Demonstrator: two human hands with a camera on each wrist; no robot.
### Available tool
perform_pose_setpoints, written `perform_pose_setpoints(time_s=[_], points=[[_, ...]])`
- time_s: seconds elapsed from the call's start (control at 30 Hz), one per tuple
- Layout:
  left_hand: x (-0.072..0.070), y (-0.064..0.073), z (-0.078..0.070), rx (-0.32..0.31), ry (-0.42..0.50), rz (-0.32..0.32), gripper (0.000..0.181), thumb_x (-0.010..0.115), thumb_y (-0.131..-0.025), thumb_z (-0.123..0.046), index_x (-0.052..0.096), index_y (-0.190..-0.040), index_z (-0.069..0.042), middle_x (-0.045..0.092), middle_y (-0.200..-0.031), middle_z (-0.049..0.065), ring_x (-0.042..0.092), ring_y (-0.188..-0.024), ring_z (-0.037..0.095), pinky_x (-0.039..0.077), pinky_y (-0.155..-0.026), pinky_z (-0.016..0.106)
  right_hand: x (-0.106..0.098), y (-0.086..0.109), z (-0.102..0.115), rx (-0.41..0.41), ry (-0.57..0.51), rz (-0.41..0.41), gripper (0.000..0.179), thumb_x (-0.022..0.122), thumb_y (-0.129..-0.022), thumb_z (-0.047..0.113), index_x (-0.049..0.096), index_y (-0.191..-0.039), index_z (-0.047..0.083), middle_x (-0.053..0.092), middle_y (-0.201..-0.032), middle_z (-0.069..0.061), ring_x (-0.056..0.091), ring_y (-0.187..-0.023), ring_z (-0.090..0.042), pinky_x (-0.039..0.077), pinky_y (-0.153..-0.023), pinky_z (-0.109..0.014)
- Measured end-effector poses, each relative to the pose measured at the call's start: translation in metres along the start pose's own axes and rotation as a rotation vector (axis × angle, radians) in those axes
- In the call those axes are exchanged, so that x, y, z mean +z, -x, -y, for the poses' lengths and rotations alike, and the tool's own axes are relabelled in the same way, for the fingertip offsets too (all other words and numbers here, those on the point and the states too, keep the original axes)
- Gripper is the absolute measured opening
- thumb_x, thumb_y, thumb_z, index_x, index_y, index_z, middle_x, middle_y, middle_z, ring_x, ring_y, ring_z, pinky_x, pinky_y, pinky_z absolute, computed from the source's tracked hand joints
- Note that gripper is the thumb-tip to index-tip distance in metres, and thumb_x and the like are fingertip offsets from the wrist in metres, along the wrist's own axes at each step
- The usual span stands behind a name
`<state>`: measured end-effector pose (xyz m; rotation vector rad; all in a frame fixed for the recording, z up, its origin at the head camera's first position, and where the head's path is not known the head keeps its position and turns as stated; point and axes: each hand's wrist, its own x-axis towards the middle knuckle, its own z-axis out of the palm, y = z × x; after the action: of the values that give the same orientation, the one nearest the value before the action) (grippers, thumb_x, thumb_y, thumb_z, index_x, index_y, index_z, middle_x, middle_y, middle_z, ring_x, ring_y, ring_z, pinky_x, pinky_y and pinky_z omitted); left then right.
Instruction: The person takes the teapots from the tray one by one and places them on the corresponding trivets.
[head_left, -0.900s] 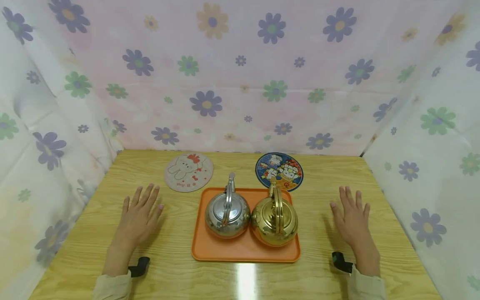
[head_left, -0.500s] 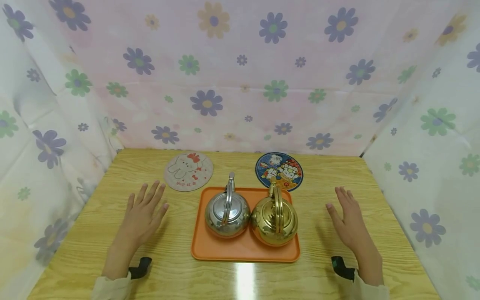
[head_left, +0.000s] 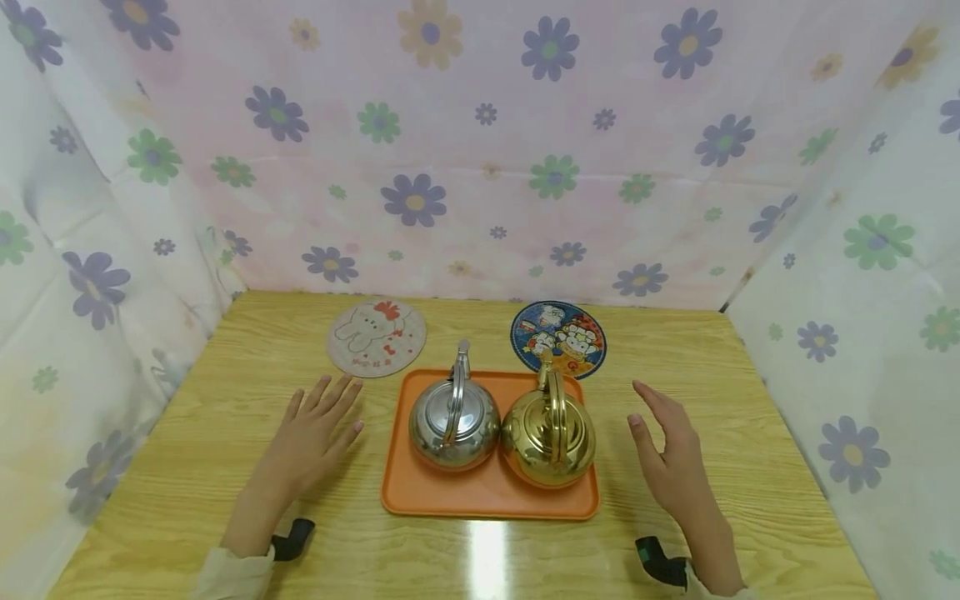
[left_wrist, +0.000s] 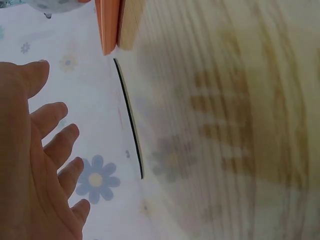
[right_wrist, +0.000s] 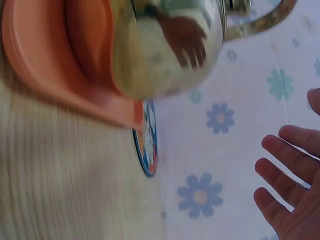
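A silver kettle (head_left: 454,425) and a gold kettle (head_left: 549,437) stand side by side on an orange tray (head_left: 487,504), spouts toward the back and handles upright. My left hand (head_left: 311,437) is over the table left of the tray, fingers spread and holding nothing. To the right of the gold kettle, my right hand (head_left: 675,458) is held with thumb and fingers apart, also holding nothing. In the right wrist view the gold kettle (right_wrist: 165,55) mirrors that hand, whose fingers (right_wrist: 287,157) are loosely extended. The left wrist view shows the left fingers (left_wrist: 62,145) slightly bent beside the tray edge (left_wrist: 106,25).
Behind the tray lie two round mats: a pale one with a rabbit (head_left: 375,337) at left and a dark blue one (head_left: 558,337) at right. The wooden table (head_left: 180,500) ends at a flowered cloth (head_left: 480,200) at the back and sides.
Both hands have moved inward toward the tray, the left going right and the right going left. The right hand has turned more side-on. The kettles and tray stay in place.
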<state>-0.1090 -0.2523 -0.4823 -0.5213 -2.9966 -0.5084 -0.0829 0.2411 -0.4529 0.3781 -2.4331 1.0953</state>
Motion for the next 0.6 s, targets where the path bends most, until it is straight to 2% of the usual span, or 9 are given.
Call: perform_pose_setpoints(time_s=[0.1, 0.2, 0.33, 0.43, 0.6], points=[[0.002, 0.000, -0.005, 0.031, 0.004, -0.006, 0.062, 0.051, -0.106, -0.038, 0.037, -0.158, -0.009, 0.034, -0.163, 0.017, 0.025, -0.151, 0.046, 0.016, -0.119, 0.069, 0.008, 0.002, 0.011, -0.020, -0.096, -0.074, 0.044, 0.056, -0.099, -0.007, 0.059, -0.141, 0.004, 0.063, -0.134, -0.020, 0.053, -0.130, -0.012, 0.035, -0.106, -0.008], [0.004, -0.001, -0.009, 0.065, 0.005, -0.007, 0.059, 0.053, -0.106, -0.036, 0.040, -0.157, -0.007, 0.037, -0.162, 0.017, 0.028, -0.150, 0.045, 0.018, -0.119, 0.068, 0.013, 0.003, 0.023, 0.002, -0.226, -0.133, 0.037, 0.051, -0.100, -0.009, 0.064, -0.134, 0.000, 0.070, -0.124, -0.016, 0.057, -0.125, -0.002, 0.041, -0.103, -0.010], [0.008, -0.004, -0.013, 0.099, 0.000, -0.003, 0.057, 0.054, -0.106, -0.032, 0.043, -0.155, -0.007, 0.040, -0.160, 0.016, 0.030, -0.150, 0.044, 0.019, -0.119, 0.067, 0.015, 0.003, 0.039, 0.092, -0.413, -0.146, 0.031, 0.046, -0.104, -0.006, 0.066, -0.128, -0.006, 0.075, -0.115, -0.003, 0.064, -0.116, -0.003, 0.047, -0.100, -0.012], [0.012, -0.004, -0.016, 0.114, 0.000, 0.011, 0.055, 0.053, -0.106, -0.029, 0.043, -0.155, -0.008, 0.041, -0.160, 0.014, 0.031, -0.150, 0.042, 0.019, -0.120, 0.066, 0.015, 0.002, 0.049, 0.154, -0.522, -0.134, 0.029, 0.045, -0.105, -0.004, 0.064, -0.125, -0.012, 0.075, -0.112, 0.001, 0.067, -0.109, -0.008, 0.050, -0.097, -0.015], [0.018, -0.005, -0.022, 0.133, 0.011, 0.035, 0.052, 0.052, -0.106, -0.025, 0.044, -0.154, -0.007, 0.042, -0.160, 0.012, 0.033, -0.150, 0.040, 0.020, -0.120, 0.066, 0.017, 0.001, 0.060, 0.221, -0.527, -0.095, 0.027, 0.047, -0.106, 0.000, 0.066, -0.122, -0.011, 0.074, -0.111, 0.000, 0.068, -0.103, -0.012, 0.055, -0.089, -0.018]])
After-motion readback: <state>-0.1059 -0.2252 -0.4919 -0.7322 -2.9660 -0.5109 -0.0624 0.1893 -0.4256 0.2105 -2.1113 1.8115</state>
